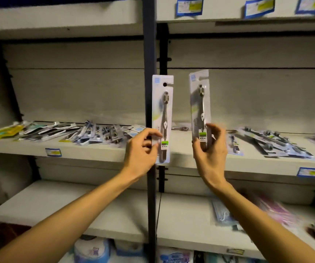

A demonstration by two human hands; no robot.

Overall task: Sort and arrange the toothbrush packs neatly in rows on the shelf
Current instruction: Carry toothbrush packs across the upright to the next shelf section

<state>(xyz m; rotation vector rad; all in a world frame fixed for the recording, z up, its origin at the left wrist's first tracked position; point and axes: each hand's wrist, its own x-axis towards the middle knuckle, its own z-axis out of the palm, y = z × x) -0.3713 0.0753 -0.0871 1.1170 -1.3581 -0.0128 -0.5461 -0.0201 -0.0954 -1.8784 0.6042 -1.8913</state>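
While two flat, pale carded blister packs, each showing a dark grey toothbrush, are standing upright in the air in front of the shelving, they are looking light, stiff and slightly slick, best pinched by the card's lower edges. The left pack (162, 118) is being pinched near its base by the left hand (141, 149), fingers curled; the right pack (200, 112) is sitting between thumb and curled fingers of the right hand (210, 149). Both forearms are reaching up and forward. Behind, loose toothbrush packs (96, 132) are lying scattered on the grey middle shelf (96, 154).
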